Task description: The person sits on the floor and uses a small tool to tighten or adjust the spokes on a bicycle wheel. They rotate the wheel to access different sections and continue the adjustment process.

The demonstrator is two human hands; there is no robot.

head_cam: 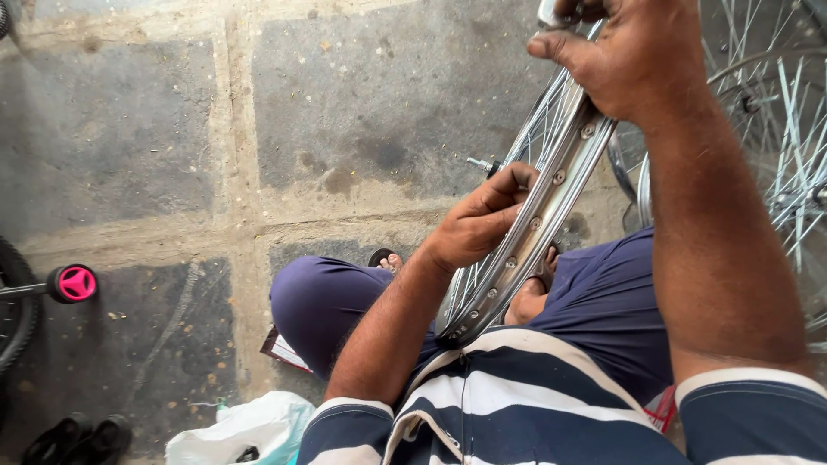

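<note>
Your left hand [482, 220] pinches the spokes of the bare wheel rim [551, 202] propped against your lap; your right hand [629, 52] grips its top edge. More spoked wheels [775, 129] crowd the right, while a pink-capped small wheel [73, 283], black sandals [77, 439] and a white bag [250, 426] lie on the stone floor [155, 129].

the floor [155, 129] was of grey stone slabs with pale, worn joints, marked by dark stains near the middle. at the left edge stood part of a small black tyre [12, 310], with a pink and black training wheel [72, 283] just beside it on a thin bar. a pair of black sandals [76, 439] lay at the lower left corner. a white plastic bag [245, 429] lay crumpled near the bottom edge. more spoked wheels [780, 129] stood at the right side, their thin spokes overlapping.
</note>
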